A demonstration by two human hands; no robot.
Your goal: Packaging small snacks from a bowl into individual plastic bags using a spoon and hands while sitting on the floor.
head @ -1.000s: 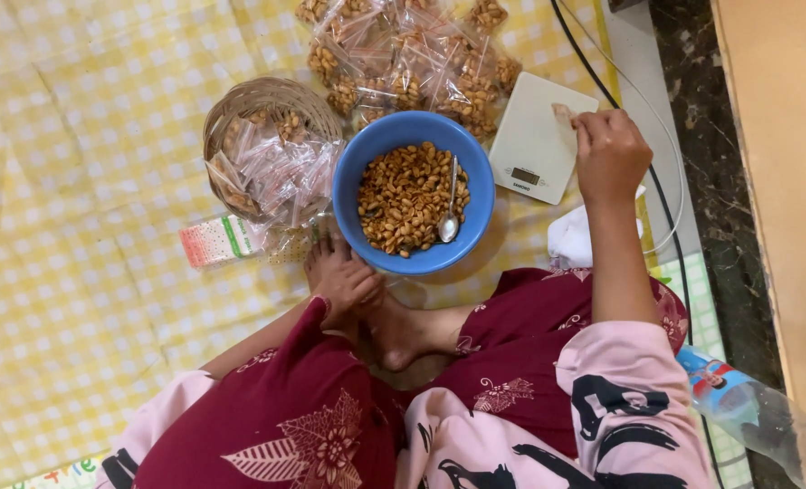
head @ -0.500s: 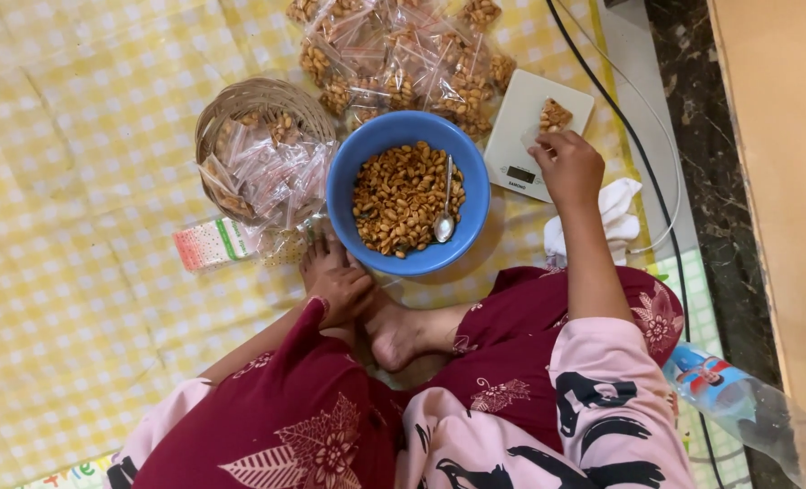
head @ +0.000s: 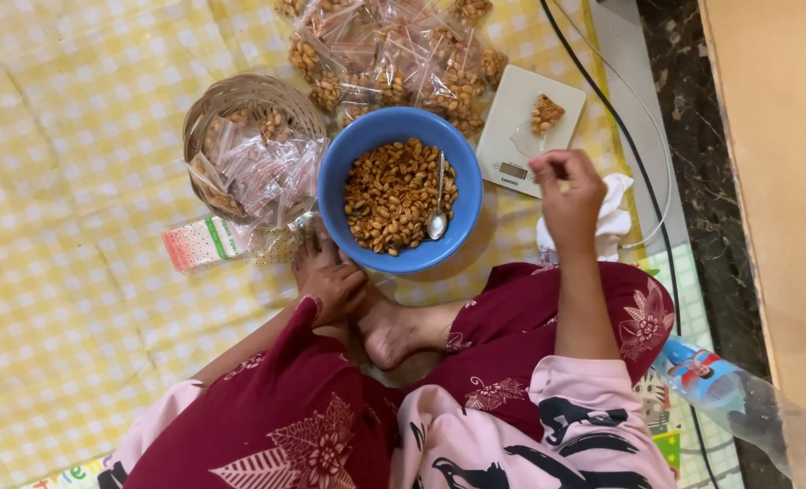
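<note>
A yellow-and-white checked mat [head: 77,299] covers the floor. Along its right edge runs a strip of dark marbled floor [head: 692,145], and beyond that a plain tan wooden panel [head: 783,163]. The light is even.

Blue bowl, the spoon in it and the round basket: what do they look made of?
Blue bowl: likely plastic, smooth, evenly coloured with a soft sheen. Spoon: metal, silvery and mirror-bright. Basket: woven natural fibre, maybe rattan, tan and matt with visible strands around the rim.
</note>
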